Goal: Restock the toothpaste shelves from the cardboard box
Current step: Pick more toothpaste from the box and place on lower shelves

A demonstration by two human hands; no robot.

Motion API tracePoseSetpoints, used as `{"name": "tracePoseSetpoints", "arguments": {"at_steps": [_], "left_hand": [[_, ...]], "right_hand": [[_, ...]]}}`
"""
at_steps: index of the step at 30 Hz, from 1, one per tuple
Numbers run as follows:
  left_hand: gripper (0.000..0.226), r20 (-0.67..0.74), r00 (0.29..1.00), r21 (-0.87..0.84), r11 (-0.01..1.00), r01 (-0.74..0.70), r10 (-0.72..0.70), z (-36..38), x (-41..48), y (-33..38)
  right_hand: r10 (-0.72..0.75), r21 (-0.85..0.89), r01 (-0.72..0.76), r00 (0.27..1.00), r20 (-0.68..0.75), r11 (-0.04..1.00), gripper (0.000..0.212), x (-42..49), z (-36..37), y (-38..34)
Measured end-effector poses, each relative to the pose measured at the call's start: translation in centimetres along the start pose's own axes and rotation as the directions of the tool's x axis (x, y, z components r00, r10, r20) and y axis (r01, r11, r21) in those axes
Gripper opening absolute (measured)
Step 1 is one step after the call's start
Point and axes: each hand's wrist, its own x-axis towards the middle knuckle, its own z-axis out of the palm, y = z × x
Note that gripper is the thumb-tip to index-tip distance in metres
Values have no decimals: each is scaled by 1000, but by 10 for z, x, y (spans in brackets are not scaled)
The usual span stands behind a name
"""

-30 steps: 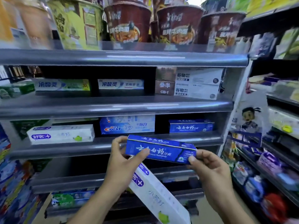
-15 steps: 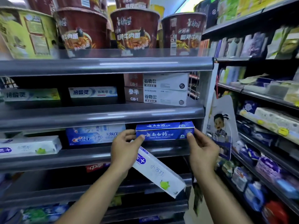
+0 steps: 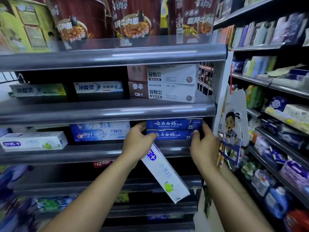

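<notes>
Two stacked blue boxes, gripped between hands

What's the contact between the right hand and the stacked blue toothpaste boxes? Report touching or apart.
Touching. The head view shows the right hand wrapped on the right end of the stacked blue toothpaste boxes, thumb on their front, no gap.
</notes>
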Motion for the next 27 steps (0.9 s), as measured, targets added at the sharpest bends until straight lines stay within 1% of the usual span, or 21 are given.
{"name": "tracePoseSetpoints", "arguments": {"at_steps": [2,3,4,5,7,9,11,12,13,15,17,18,19,24,26,27], "left_hand": [[45,2,1000,0,1000,5,-5,0,0,3],[45,-1,1000,3,1000,4,-4,0,-1,4],[39,-15,1000,-13,1000,3,-3,0,-1,3],[36,-44,999,-41,999,-8,6,-1,-1,1],[41,-157,988,-92,996,-4,-10,-7,-3,-7],[29,-262,964,-158,987,11,-53,-17,-7,-15],[24,-335,934,-249,967,41,-126,-33,-13,-22],[24,-362,917,-293,954,59,-167,-43,-15,-27],[26,-379,902,-334,940,76,-208,-53,-19,-30],[30,-393,876,-406,908,106,-278,-75,-27,-38],[33,-398,847,-483,866,132,-351,-99,-36,-47],[33,-402,836,-504,852,139,-374,-110,-40,-52],[32,-409,826,-515,845,142,-388,-123,-44,-56],[31,-450,803,-577,813,73,-391,-196,-61,-71],[17,-517,775,-574,819,1,-364,-229,-68,-77],[12,-549,770,-562,825,-51,-326,-246,-72,-79]], "right_hand": [[13,18,-13,999,38,1000,50,0,-2,1],[31,35,-34,997,72,999,52,0,-4,1],[51,47,-55,994,98,997,55,-3,-6,0],[56,41,-61,994,96,997,59,-7,-8,-1],[13,26,-14,999,43,1000,63,-21,-15,-1],[-47,89,47,999,-2,995,52,-41,-22,-2],[-45,177,42,999,10,983,32,-63,-26,-3],[-16,236,6,999,40,972,23,-74,-28,-5],[15,291,-43,995,96,956,20,-86,-29,-6],[46,353,-143,962,269,925,34,-110,-26,-14],[59,356,-226,904,423,907,45,-133,-13,-24],[65,362,-255,885,462,897,46,-142,-3,-31],[64,377,-266,880,470,887,48,-150,8,-37],[30,449,-254,893,449,856,38,-180,76,-71],[17,487,-253,899,438,836,37,-191,103,-88],[8,505,-247,903,429,827,37,-197,116,-99]]}}
